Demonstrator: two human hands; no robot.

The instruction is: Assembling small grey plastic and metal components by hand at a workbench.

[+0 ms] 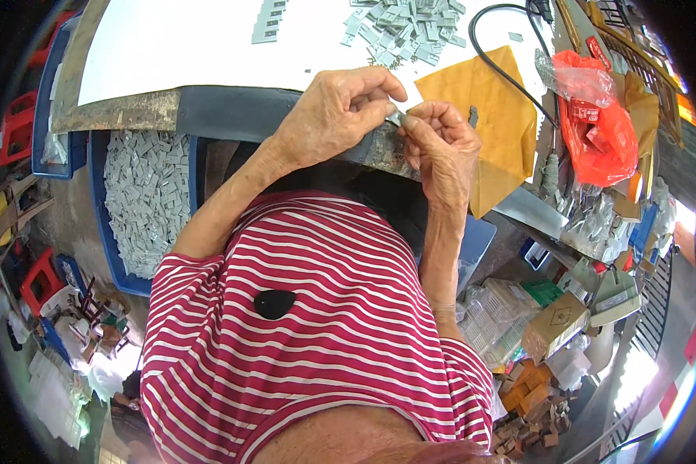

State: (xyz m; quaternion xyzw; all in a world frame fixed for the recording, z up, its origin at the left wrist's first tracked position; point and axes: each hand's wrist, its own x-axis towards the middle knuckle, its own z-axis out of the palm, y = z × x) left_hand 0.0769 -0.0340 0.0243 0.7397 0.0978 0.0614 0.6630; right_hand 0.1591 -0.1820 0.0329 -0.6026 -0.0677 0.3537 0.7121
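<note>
Over the near edge of the table, both hands meet around a small light-grey piece (396, 118), mostly covered by fingers. My left hand (328, 116) is closed, its thumb and forefinger pinching at the piece. From the other side my right hand (447, 147) pinches at it too, fingers curled in. Farther back on the white tabletop (170, 54) lies a loose heap of flat grey plastic parts (410, 31), with tiny brass-coloured bits at its near side. A neat row of like parts (269, 22) stands to its left.
A brown paper envelope (510, 124) lies right of my hands, crossed by a black cable (510, 73). Beyond it sits a red plastic bag (599, 143). Left below the table, a blue bin (116, 263) holds many grey parts. Cardboard boxes (553, 325) crowd the lower right.
</note>
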